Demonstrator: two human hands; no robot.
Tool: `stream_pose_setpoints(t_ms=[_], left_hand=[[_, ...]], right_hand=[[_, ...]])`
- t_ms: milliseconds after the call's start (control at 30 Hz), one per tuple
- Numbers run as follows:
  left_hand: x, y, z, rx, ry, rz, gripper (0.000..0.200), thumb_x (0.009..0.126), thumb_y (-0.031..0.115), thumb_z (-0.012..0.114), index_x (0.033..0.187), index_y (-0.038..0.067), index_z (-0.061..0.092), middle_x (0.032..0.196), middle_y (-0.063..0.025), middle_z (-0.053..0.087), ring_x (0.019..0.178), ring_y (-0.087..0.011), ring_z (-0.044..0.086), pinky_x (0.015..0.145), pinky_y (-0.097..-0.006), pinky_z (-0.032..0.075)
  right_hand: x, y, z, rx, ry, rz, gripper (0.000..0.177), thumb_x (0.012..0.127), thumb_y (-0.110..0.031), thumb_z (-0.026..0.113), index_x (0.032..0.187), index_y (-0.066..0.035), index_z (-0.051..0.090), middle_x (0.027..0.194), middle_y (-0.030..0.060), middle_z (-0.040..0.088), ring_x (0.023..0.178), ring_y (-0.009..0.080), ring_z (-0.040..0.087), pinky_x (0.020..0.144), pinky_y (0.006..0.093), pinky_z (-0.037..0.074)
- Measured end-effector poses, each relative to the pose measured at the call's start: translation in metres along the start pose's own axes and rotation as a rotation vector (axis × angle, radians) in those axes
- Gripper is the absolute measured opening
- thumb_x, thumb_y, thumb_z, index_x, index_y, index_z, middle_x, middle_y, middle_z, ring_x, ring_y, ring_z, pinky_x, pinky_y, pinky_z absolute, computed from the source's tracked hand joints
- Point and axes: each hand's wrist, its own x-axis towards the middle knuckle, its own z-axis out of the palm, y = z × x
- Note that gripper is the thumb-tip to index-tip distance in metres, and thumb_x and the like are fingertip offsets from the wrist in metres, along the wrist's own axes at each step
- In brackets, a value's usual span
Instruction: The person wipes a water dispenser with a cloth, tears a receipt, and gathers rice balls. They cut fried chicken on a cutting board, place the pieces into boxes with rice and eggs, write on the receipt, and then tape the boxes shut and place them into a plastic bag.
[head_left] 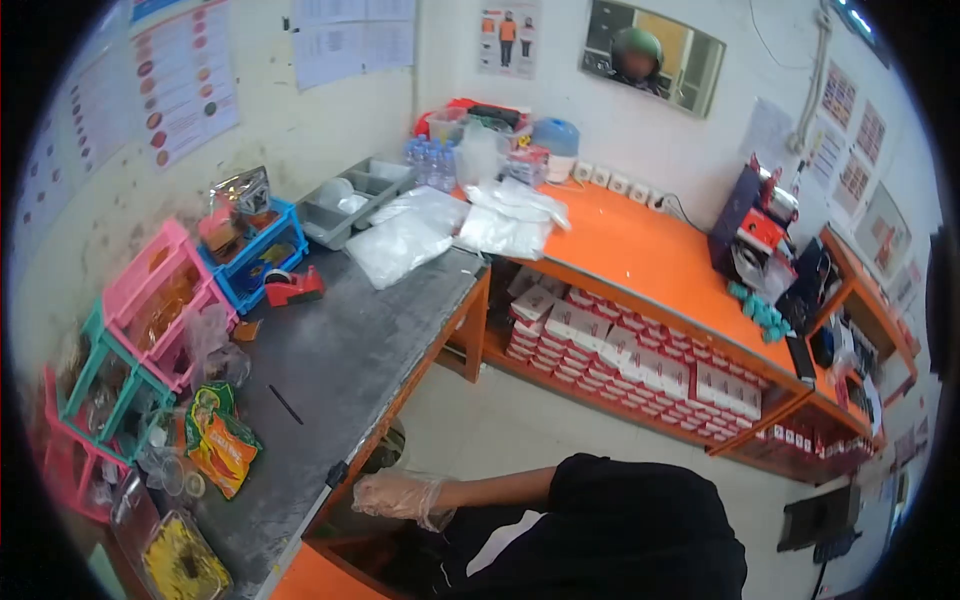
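My right hand [395, 497] wears a clear plastic glove and is held low beside the front edge of the dark worktop [330, 345]. Its fingers look curled closed, and whatever may be inside them is hidden. The forearm comes in from the right out of a black sleeve. My left hand is out of sight. On the worktop nearest the hand lie a green and orange food packet [222, 440] and a thin black stick [285, 404]. A container with yellow contents [185, 562] is at the lower left.
Stacked pink, green and blue baskets [170, 300] line the wall, near a red tape dispenser [295, 287]. Clear plastic bags [400, 240] lie by a grey divided tray [350, 205]. An orange counter [640, 265] holds red-and-white boxes [640, 370] underneath. A helmeted person [637, 58] shows in the wall opening or mirror.
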Motion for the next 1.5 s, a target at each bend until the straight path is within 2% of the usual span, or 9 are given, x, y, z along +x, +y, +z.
stream_pose_setpoints(t_ms=[467, 633, 767, 867, 933, 1067, 1133, 1233, 1500], left_hand=[[-0.040, -0.041, -0.063, -0.404, 0.037, -0.347, 0.056, 0.083, 0.023, 0.057, 0.127, -0.005, 0.038, 0.128, -0.0208, 0.045, 0.119, -0.0368, 0.041, 0.101, -0.0438, 0.029], [-0.088, -0.043, -0.074, -0.666, 0.152, -0.984, 0.018, 0.089, 0.012, 0.055, 0.081, -0.003, 0.061, 0.070, -0.0051, 0.060, 0.065, -0.0100, 0.056, 0.061, -0.0241, 0.046], [-0.120, -0.063, -0.068, -0.635, 0.161, -1.147, 0.018, 0.089, 0.011, 0.055, 0.077, -0.002, 0.060, 0.063, -0.0026, 0.056, 0.058, -0.0093, 0.053, 0.055, -0.0235, 0.044], [-0.117, -0.072, -0.060, -0.774, 0.398, -1.381, 0.011, 0.088, 0.008, 0.054, 0.083, 0.000, 0.060, 0.073, -0.0047, 0.057, 0.068, -0.0102, 0.055, 0.062, -0.0232, 0.044], [-0.088, -0.066, -0.061, -0.791, 0.987, -1.181, 0.012, 0.085, 0.011, 0.058, 0.092, 0.001, 0.060, 0.077, -0.0042, 0.055, 0.074, -0.0105, 0.051, 0.069, -0.0252, 0.042], [-0.052, -0.042, -0.063, -0.555, 0.846, -1.136, 0.022, 0.082, 0.013, 0.062, 0.101, 0.002, 0.058, 0.102, -0.0084, 0.054, 0.100, -0.0193, 0.050, 0.086, -0.0339, 0.038], [-0.058, -0.038, -0.050, -0.279, 0.250, -0.813, 0.031, 0.076, 0.015, 0.066, 0.105, 0.006, 0.059, 0.116, -0.0095, 0.049, 0.112, -0.0263, 0.044, 0.093, -0.0397, 0.034], [-0.025, -0.020, -0.053, -0.228, 0.058, -0.740, 0.038, 0.071, 0.017, 0.070, 0.107, 0.009, 0.060, 0.118, -0.0127, 0.048, 0.108, -0.0314, 0.043, 0.090, -0.0428, 0.034], [-0.019, -0.011, -0.043, -0.116, 0.014, -0.786, 0.035, 0.071, 0.020, 0.070, 0.105, 0.019, 0.063, 0.113, -0.0036, 0.052, 0.106, -0.0248, 0.044, 0.089, -0.0392, 0.032]], right_hand=[[0.028, 0.026, 0.023, 0.017, -0.138, -0.060, 0.015, 0.086, -0.011, 0.052, 0.096, -0.003, 0.061, 0.100, 0.0119, 0.060, 0.097, 0.0287, 0.055, 0.089, 0.0355, 0.041], [0.065, 0.004, 0.034, 0.044, -0.257, -0.117, 0.018, 0.087, -0.018, 0.055, 0.093, -0.003, 0.063, 0.099, 0.0088, 0.062, 0.094, 0.0229, 0.057, 0.086, 0.0307, 0.042], [0.096, -0.024, 0.043, -0.036, -0.346, 0.147, 0.017, 0.086, -0.016, 0.055, 0.096, -0.005, 0.062, 0.100, 0.0087, 0.061, 0.096, 0.0224, 0.057, 0.088, 0.0315, 0.041], [0.121, -0.026, 0.054, 0.026, -0.363, 0.130, 0.016, 0.085, -0.016, 0.053, 0.095, -0.007, 0.062, 0.101, 0.0086, 0.061, 0.098, 0.0240, 0.056, 0.091, 0.0338, 0.040], [0.137, -0.030, 0.064, 0.047, -0.355, 0.041, 0.016, 0.086, -0.015, 0.053, 0.096, -0.007, 0.062, 0.102, 0.0084, 0.060, 0.099, 0.0234, 0.056, 0.091, 0.0336, 0.039], [0.178, -0.049, 0.083, 0.102, -0.397, -0.050, 0.015, 0.084, -0.013, 0.054, 0.095, -0.006, 0.062, 0.103, 0.0083, 0.060, 0.100, 0.0222, 0.055, 0.089, 0.0321, 0.041], [0.199, -0.046, 0.096, 0.153, -0.423, -0.084, 0.015, 0.084, -0.012, 0.055, 0.095, -0.005, 0.062, 0.104, 0.0083, 0.060, 0.100, 0.0219, 0.056, 0.088, 0.0315, 0.041], [0.229, -0.037, 0.113, 0.181, -0.467, -0.129, 0.014, 0.084, -0.010, 0.055, 0.095, -0.003, 0.061, 0.103, 0.0086, 0.060, 0.097, 0.0210, 0.057, 0.088, 0.0296, 0.042], [0.274, -0.044, 0.138, 0.200, -0.567, -0.155, 0.014, 0.083, -0.002, 0.053, 0.095, -0.004, 0.060, 0.101, 0.0076, 0.060, 0.096, 0.0192, 0.057, 0.086, 0.0280, 0.042]])
